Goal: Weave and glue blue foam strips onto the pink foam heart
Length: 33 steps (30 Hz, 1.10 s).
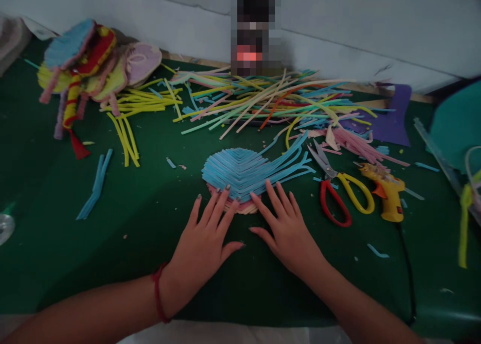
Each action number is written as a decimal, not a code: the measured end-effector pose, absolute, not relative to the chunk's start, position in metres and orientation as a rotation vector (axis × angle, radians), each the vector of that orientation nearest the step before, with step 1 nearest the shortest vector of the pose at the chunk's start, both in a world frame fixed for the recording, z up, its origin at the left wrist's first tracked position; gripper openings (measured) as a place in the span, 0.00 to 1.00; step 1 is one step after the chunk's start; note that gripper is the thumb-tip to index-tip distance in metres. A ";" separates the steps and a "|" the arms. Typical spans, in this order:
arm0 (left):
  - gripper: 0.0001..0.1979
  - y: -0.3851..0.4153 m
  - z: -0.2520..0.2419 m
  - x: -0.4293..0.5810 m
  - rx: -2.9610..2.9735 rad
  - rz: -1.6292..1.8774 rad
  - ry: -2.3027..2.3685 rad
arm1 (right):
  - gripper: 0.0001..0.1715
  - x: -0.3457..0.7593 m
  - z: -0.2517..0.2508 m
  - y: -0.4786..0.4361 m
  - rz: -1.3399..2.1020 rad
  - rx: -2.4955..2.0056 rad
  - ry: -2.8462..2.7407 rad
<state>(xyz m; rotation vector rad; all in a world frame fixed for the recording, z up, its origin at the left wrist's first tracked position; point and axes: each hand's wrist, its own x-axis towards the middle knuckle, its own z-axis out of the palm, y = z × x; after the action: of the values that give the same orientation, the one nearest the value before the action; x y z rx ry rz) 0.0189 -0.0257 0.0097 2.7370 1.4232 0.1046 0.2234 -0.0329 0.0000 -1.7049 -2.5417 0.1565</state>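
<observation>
In front of me on the table lies a round piece [235,168] made of blue strips laid in a chevron pattern, with a pink and cream layer showing under its near edge. Loose ends of the blue strips [289,163] fan out to its right. My left hand [208,234] rests with spread fingers, its fingertips on the near left edge of the piece. My right hand [283,226] lies flat too, fingers apart, with fingertips at the near right edge. Neither hand grips anything. Scissors [328,171] with red and yellow handles lie partly open beyond my right hand.
A yellow glue gun [391,199] lies right of the scissors, its black cord [408,269] running to the front edge. Colourful strips [263,103] are heaped at the back. Finished-looking fans [75,58] are piled back left. Purple sheet [400,116] and pink strips [355,142] lie back right.
</observation>
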 end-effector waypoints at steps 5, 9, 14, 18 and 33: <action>0.34 -0.020 0.012 0.015 2.694 0.053 1.544 | 0.33 0.222 -0.001 -0.032 0.143 -1.710 -2.549; 0.34 -0.011 0.015 0.010 2.674 0.019 1.643 | 0.33 0.223 -0.001 -0.032 0.139 -1.705 -2.554; 0.37 -0.003 0.012 0.005 2.664 -0.028 1.695 | 0.34 0.222 -0.002 -0.032 0.143 -1.719 -2.553; 0.38 -0.002 0.010 0.005 2.648 -0.009 1.687 | 0.36 0.223 -0.003 -0.032 0.145 -1.730 -2.541; 0.35 -0.032 0.009 0.018 2.685 0.107 1.457 | 0.34 0.219 0.004 -0.043 0.198 -1.736 -2.527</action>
<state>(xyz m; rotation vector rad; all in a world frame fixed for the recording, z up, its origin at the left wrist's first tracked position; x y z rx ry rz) 0.0181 -0.0323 0.0086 2.6845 1.4568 0.1071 0.2187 -0.0426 0.0044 -1.7362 -2.5266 0.1977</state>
